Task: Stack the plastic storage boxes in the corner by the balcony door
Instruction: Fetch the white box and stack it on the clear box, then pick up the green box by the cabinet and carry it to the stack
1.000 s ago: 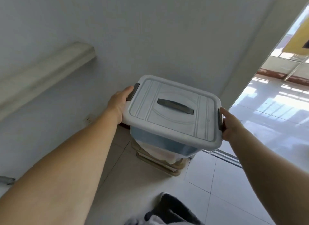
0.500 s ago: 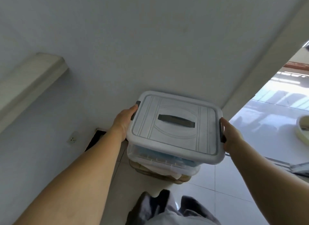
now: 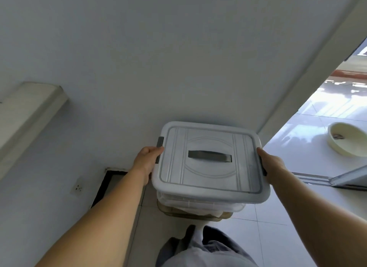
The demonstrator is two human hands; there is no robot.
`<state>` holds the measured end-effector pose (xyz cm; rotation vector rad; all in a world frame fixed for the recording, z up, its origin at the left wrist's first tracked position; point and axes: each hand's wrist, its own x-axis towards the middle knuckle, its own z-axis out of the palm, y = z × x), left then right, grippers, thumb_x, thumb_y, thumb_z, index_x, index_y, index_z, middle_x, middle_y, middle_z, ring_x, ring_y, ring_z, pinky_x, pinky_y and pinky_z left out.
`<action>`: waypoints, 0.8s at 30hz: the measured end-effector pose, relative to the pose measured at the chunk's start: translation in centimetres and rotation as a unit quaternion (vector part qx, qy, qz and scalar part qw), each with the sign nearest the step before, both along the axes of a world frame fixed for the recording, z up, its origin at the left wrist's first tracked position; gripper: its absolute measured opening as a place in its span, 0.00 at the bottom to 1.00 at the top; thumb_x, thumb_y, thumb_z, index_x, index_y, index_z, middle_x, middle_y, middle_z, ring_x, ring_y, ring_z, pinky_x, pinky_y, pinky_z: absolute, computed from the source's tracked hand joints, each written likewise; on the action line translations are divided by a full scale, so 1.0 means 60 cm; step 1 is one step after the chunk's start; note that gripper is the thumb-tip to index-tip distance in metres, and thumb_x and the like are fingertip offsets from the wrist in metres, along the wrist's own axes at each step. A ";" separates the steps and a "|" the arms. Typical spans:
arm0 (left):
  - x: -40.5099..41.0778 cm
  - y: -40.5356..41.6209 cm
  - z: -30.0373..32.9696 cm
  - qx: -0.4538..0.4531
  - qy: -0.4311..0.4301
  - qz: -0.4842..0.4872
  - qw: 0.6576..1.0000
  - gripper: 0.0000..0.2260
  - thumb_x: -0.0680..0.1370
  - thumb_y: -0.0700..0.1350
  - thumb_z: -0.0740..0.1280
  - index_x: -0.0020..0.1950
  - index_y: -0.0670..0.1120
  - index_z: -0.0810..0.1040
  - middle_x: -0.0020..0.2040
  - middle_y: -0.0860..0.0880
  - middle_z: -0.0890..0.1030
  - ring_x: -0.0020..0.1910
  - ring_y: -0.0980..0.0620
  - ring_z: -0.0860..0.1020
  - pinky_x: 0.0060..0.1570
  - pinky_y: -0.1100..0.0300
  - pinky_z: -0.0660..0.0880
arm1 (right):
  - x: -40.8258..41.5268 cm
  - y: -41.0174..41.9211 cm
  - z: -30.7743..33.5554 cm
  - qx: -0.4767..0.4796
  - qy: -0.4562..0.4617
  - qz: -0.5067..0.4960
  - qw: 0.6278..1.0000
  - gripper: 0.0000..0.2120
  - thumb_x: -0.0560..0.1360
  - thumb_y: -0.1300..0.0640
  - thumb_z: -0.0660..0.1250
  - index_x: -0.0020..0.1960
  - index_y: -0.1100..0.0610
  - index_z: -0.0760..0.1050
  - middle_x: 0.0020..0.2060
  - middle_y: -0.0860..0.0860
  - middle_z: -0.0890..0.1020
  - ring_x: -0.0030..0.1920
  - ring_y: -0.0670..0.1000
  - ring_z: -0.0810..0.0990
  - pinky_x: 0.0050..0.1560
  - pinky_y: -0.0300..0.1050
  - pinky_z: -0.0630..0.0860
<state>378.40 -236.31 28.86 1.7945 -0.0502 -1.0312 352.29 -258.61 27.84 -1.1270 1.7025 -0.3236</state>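
The grey rectangular plastic storage box (image 3: 210, 163) with a ribbed lid sits at the top of a stack in the corner, close against the pale wall (image 3: 158, 58). A dark grey flat carry handle (image 3: 210, 156) lies across the middle of its lid, and a dark grey latch (image 3: 160, 142) shows at the left edge. Directly beneath it is a clear plastic box (image 3: 198, 205) with something white inside, and under that a brownish translucent box (image 3: 190, 215) resting on the white tiled floor (image 3: 264, 243) — 3 boxes in all, the upper one overhanging the 2 below toward the camera.

The left hand (image 3: 147, 163) presses against the left side of the grey box, thumb on the lid's rim just below the latch; the right hand (image 3: 273, 167) is flat against the right side, thumb on the rim. Each grip is closed onto the box's edge, fingers wrapped out of sight below.

Left of the stack, a white wall socket (image 3: 78, 186) sits low on the wall, with a dark framed opening (image 3: 105, 183) at floor level beside it. A cream ledge (image 3: 29, 115) juts from the wall higher up. To the right, the door's metal track (image 3: 311, 179) runs across the floor, and beyond it a cream round plastic basin (image 3: 347, 141) stands on sunlit tiles. Grey trousers (image 3: 204, 251) show at the bottom edge.
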 end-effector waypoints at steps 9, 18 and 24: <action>0.006 -0.031 0.014 0.062 -0.106 -0.027 0.992 0.20 0.72 0.54 0.69 0.57 0.42 0.74 0.60 0.40 0.77 0.56 0.41 0.77 0.59 0.46 0.76 | -0.005 0.026 0.014 -0.075 0.067 0.063 0.993 0.29 0.75 0.39 0.61 0.57 0.65 0.77 0.53 0.61 0.80 0.53 0.62 0.77 0.57 0.54 0.73; -0.093 -0.111 0.048 0.109 -0.416 -0.191 0.882 0.23 0.73 0.55 0.65 0.64 0.44 0.75 0.67 0.41 0.71 0.66 0.41 0.70 0.67 0.50 0.67 | -0.083 0.089 0.017 -0.078 0.024 -0.006 0.997 0.30 0.74 0.40 0.63 0.65 0.64 0.73 0.63 0.60 0.77 0.63 0.61 0.75 0.64 0.54 0.70; -0.229 -0.181 0.069 0.037 -0.393 -0.276 0.876 0.18 0.76 0.51 0.64 0.63 0.44 0.73 0.67 0.43 0.69 0.67 0.43 0.67 0.65 0.48 0.69 | -0.221 0.100 0.023 -0.071 -0.017 -0.096 0.993 0.30 0.74 0.41 0.64 0.64 0.65 0.72 0.64 0.61 0.76 0.64 0.61 0.73 0.57 0.49 0.70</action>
